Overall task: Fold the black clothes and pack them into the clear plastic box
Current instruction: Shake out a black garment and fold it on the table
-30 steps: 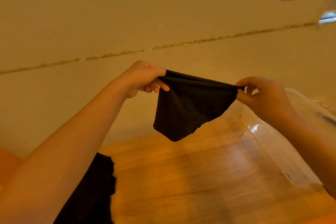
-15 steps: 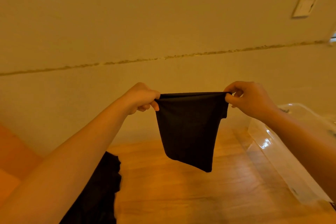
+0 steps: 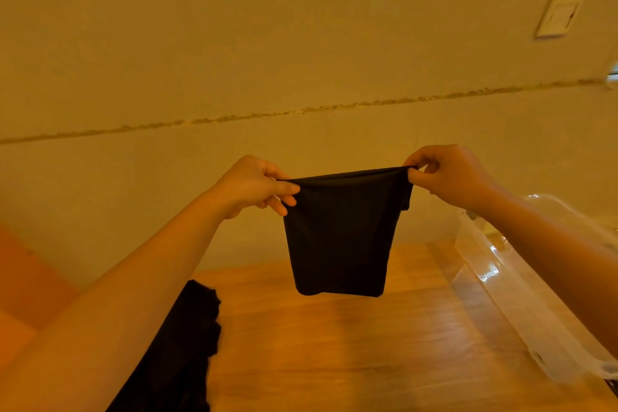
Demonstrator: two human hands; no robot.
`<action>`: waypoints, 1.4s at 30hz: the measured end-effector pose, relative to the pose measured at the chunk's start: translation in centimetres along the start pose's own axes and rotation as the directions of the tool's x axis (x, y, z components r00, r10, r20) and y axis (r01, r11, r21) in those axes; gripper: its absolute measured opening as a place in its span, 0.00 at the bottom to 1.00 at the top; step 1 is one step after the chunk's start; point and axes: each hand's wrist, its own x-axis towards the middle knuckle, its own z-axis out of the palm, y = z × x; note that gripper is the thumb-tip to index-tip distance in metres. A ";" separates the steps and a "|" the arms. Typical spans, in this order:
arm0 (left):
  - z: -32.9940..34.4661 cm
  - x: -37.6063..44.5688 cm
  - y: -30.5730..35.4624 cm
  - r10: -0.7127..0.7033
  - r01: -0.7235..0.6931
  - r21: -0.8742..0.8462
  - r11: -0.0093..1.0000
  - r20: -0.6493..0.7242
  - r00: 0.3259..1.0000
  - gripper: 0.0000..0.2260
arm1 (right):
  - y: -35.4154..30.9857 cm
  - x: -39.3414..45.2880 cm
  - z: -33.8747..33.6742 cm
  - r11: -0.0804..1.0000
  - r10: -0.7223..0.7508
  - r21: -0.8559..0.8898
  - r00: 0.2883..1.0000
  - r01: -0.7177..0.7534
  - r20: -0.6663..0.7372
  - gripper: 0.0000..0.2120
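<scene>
Clothes of dark black fabric (image 3: 177, 354) lie heaped at the near left of the wooden worktop (image 3: 351, 354), and the clear plastic box (image 3: 521, 304) stands on its right. Above the worktop, the small black cloth garment (image 3: 341, 237) now hangs squarer, its lower edge nearly level where it slanted to a point before. Left hand (image 3: 254, 187) and right hand (image 3: 448, 174) pinch its top corners with curled fingers, stretched taut before the beige wall (image 3: 301, 43).

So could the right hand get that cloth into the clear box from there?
Probably yes: the right hand pinches the black garment just above the clear plastic box, with nothing visible between them.
</scene>
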 end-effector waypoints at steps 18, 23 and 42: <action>-0.7 5.8 0.5 0.334 -0.198 0.354 0.914 -0.380 0.862 0.05 | 1.0 6.8 0.8 0.993 -0.085 -0.091 0.992 0.076 -0.091 0.08; 3.5 1.7 -4.5 0.327 -0.202 0.340 0.918 -0.365 0.872 0.06 | 3.2 0.4 2.8 0.984 -0.162 -0.081 0.985 0.157 -0.060 0.06; 27.6 -17.5 -27.5 0.300 -0.121 0.616 0.778 -0.196 0.934 0.08 | 17.6 -29.7 17.9 0.932 -0.266 -0.183 0.933 0.313 0.242 0.10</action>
